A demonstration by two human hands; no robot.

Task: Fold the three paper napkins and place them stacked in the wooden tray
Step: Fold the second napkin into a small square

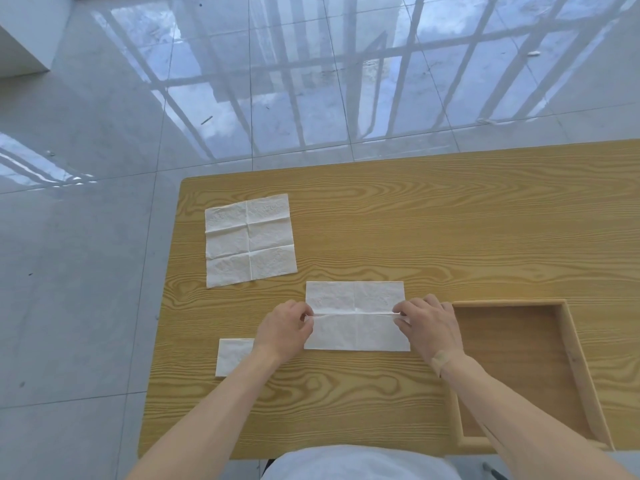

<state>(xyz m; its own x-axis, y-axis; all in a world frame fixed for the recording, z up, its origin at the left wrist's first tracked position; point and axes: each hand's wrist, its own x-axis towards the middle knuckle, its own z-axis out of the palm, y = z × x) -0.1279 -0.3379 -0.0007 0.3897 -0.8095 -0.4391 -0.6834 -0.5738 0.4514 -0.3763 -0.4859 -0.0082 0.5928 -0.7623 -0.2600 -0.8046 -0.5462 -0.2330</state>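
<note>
Paper napkin [356, 317]: judged very light, thin and limp, easy to crease, easy to tear or crumple if pinched hard, likely to slide on the smooth table [450, 230]. Best taken at the side edges or corners with fingertips only, both ends at once, so the fold line runs straight.

Lies near the table's front edge, about midway along it, just left of the tray [568, 341]. Flanked by both hands. Left hand [285, 329] at the napkin's left edge, fingers curled nearly closed, pinching a raised edge of paper at mid-height. Right hand [427, 323] at the right edge, likewise nearly closed, thumb and fingertips pinching the same raised edge. Between them a taut crease or edge running straight across; whether a flap going over or a fold being pressed, hard to tell.

Folded napkin [232, 356] by the front-left corner, partly hidden under the left forearm. Open napkin [250, 240] flat toward the far-left corner, well apart. Nothing seen in the tray.
</note>
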